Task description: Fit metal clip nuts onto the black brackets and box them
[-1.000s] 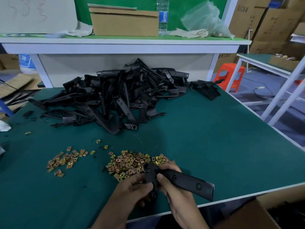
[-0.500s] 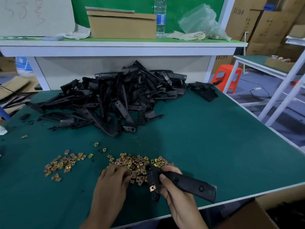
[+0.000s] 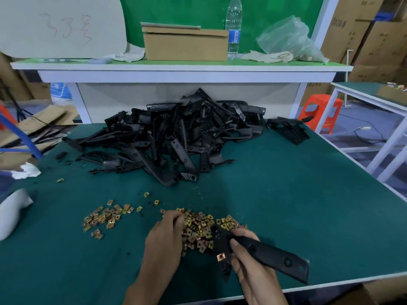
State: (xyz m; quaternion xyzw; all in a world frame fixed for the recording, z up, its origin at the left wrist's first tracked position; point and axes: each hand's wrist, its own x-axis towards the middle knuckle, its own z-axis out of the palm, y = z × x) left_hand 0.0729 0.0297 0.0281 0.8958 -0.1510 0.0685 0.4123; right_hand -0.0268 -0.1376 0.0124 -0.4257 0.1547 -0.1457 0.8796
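Having been taken off the bracket (image 3: 271, 255), the left hand (image 3: 164, 241) was found moved into the nuts (image 3: 198, 227), fingers curled among them; whether one was pinched could not be told; a further fitting was judged begun. The bracket, long, matte black and pierced with holes, was gripped by the right hand (image 3: 248, 258) above the table (image 3: 286, 205) at its near edge; one copper nut (image 3: 221, 258) was clipped on its end.

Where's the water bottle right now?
In the head view, the water bottle stands upright on the raised back shelf, right of centre, just right of the cardboard box and left of the crumpled plastic bag.
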